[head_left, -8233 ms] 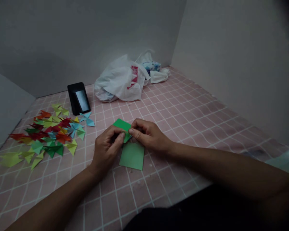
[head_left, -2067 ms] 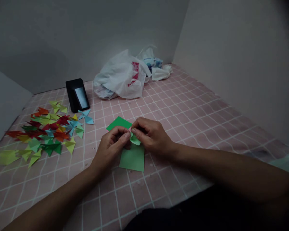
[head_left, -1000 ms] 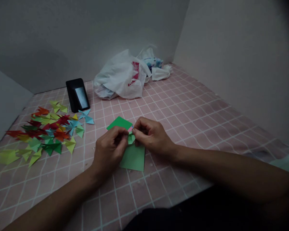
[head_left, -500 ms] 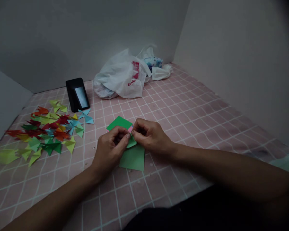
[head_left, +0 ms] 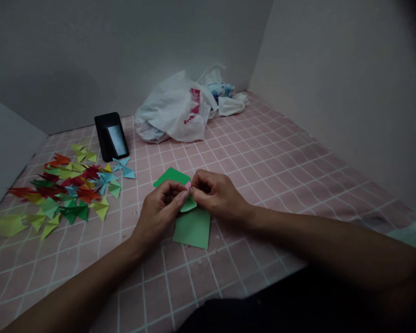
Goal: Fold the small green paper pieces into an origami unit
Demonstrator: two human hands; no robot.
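Note:
My left hand (head_left: 162, 208) and my right hand (head_left: 219, 194) meet in the middle of the view, both closed in a pinch on a small folded piece of green paper (head_left: 188, 204). Their fingers hide much of it. Just below, nearer to me, a light green square of paper (head_left: 192, 229) shows, partly under the pinched piece and my right hand. Behind my left hand lies a brighter green sheet (head_left: 172, 176), with a bit of pink paper at its edge.
Several folded paper cranes (head_left: 74, 211) in red, orange, yellow, green and blue are spread at the left. A black phone (head_left: 111, 136) leans near the back wall. White plastic bags (head_left: 175, 108) lie at the back on the pink checked cloth (head_left: 280, 162).
The light green square has shifted slightly right and toward me. My left hand has moved a little, and both hands keep their pinch on the green paper.

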